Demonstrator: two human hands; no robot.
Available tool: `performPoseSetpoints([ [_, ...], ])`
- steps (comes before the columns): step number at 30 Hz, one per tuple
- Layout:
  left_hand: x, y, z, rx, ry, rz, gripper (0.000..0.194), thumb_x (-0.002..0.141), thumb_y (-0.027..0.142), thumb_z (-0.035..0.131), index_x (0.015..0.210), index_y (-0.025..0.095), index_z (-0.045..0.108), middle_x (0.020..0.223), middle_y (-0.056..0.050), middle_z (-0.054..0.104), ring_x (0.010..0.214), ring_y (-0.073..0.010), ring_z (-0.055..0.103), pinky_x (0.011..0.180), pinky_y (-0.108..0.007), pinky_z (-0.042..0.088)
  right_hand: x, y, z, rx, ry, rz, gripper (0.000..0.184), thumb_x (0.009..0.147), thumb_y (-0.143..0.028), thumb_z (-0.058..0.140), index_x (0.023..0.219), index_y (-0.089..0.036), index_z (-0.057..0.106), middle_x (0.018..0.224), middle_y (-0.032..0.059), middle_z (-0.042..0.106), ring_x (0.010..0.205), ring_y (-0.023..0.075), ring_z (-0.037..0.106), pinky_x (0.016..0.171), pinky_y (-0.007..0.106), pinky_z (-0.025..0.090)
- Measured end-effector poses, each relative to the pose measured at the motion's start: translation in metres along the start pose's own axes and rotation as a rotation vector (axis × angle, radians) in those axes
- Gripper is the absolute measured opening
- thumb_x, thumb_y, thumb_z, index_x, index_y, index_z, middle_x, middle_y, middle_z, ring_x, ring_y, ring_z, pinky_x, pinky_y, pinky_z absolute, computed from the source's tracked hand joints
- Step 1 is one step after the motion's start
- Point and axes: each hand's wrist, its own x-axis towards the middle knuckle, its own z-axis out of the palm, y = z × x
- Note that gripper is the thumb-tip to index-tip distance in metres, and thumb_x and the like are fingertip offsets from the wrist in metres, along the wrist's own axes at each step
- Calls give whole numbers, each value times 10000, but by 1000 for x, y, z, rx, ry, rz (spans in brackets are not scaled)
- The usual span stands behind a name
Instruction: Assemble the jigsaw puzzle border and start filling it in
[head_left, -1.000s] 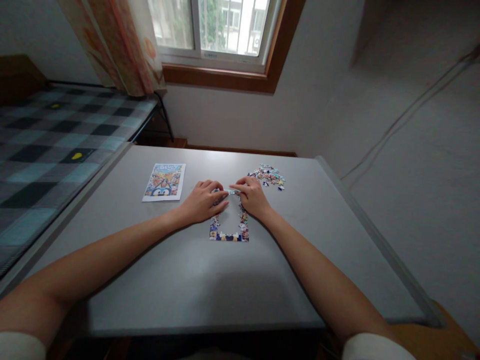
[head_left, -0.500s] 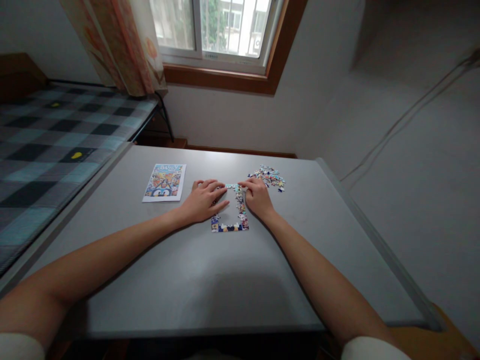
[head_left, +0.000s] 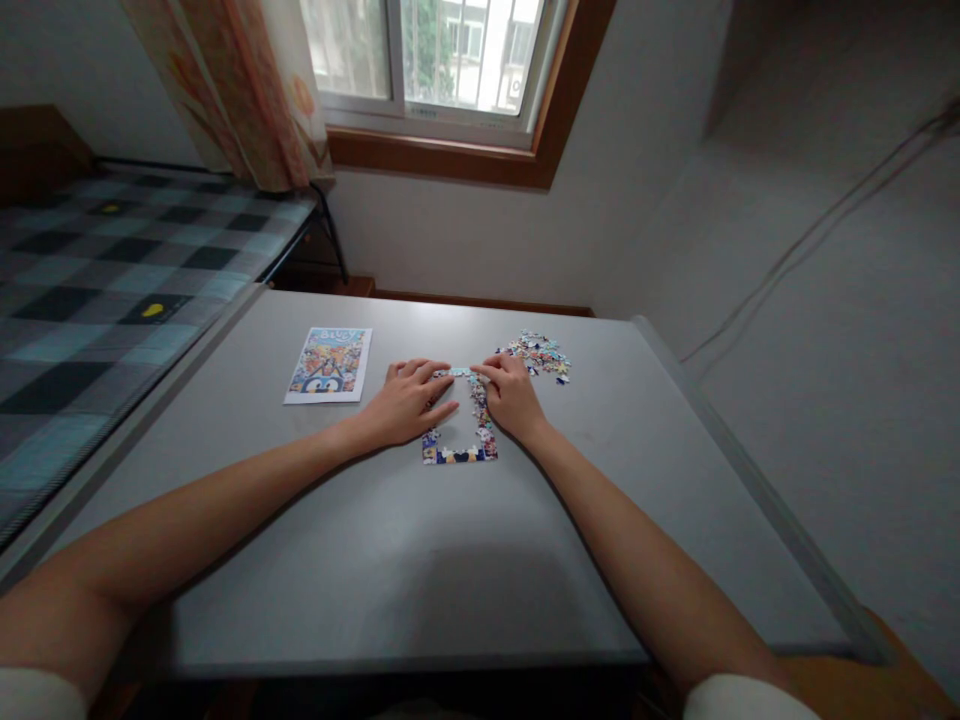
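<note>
"Where does the puzzle border sit on your feed?"

"Flat on the table, between my two hands, its middle unfilled."

"And your grip?"

"My left hand is spread, fingers parted, over the border's left side, hiding much of it. My right hand has fingertips at the far right corner; whether they pinch anything, I can't tell from here."

"How will it handle?"

"Light and thin, I'd judge, each piece stiff but the joints weak. I'd press flat or nudge the outer edges, never lift by one corner. The loose pieces lie just beyond my right hand."
</note>
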Motion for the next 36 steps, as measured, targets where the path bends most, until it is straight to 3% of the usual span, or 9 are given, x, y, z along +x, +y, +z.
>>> performPoseSetpoints([
  [5, -1, 0, -1, -113, 115, -43, 451, 967, 425, 492, 1361, 217, 559, 1373, -110, 548, 1276, -261, 494, 1086, -466, 350, -2, -3, 0, -73, -73, -14, 363, 919, -129, 465, 1125, -234, 745, 1126, 112, 638, 1055, 260, 489, 958, 433, 408],
  [10, 5, -10, -16, -259, 233, -122, 372, 968, 360, 487, 1280, 198, 609, 1272, -100, 602, 1191, -208, 556, 1033, -413, 425, 0, 2, 2, 37, 17, -13, 406, 898, -86, 422, 1148, -177, 729, 1031, 118, 662, 1019, 244, 526, 957, 408, 427],
  [14, 8, -15, -42, -140, 35, -23, 332, 947, 410, 522, 1161, 213, 681, 1169, -71, 673, 1076, -205, 610, 980, -403, 442, 1, 8, 5, 94, 82, -2, 414, 814, -20, 438, 1005, -182, 768, 936, 95, 670, 965, 230, 551, 927, 388, 446],
  [17, 2, -15, -50, -48, -73, -5, 369, 948, 453, 511, 1170, 211, 678, 1210, -68, 670, 1114, -222, 610, 1002, -425, 423, 1, 10, 7, 77, 75, -11, 383, 822, -30, 455, 959, -184, 778, 934, 94, 671, 952, 227, 554, 923, 391, 444],
  [22, -17, -17, -38, 40, -50, 27, 466, 950, 495, 487, 1284, 198, 616, 1391, -94, 570, 1251, -248, 551, 1081, -455, 381, -1, 4, 5, -9, 0, -54, 298, 870, -129, 524, 1025, -200, 769, 1009, 99, 661, 984, 233, 545, 928, 397, 434],
  [27, -26, -24, -26, 48, -91, 114, 534, 940, 541, 478, 1345, 206, 574, 1428, -102, 550, 1328, -257, 503, 1117, -472, 356, 2, -2, 5, -91, -38, -9, 296, 936, -228, 506, 1119, -214, 739, 1073, 119, 647, 1019, 255, 529, 925, 422, 427],
  [32, -26, -29, -17, 44, -79, 64, 569, 940, 521, 477, 1393, 182, 537, 1492, -115, 486, 1400, -275, 428, 1141, -476, 344, 3, 2, 5, 34, 37, -25, 279, 936, -209, 497, 1070, -199, 741, 1005, 106, 647, 986, 225, 557, 926, 387, 448],
  [36, -27, -28, -16, 22, 10, 16, 494, 961, 425, 452, 1386, 191, 540, 1476, -112, 501, 1366, -260, 453, 1112, -449, 375, 0, 5, 6, 128, 59, -66, 247, 897, -168, 528, 987, -192, 756, 935, 85, 650, 936, 204, 579, 908, 365, 465],
])
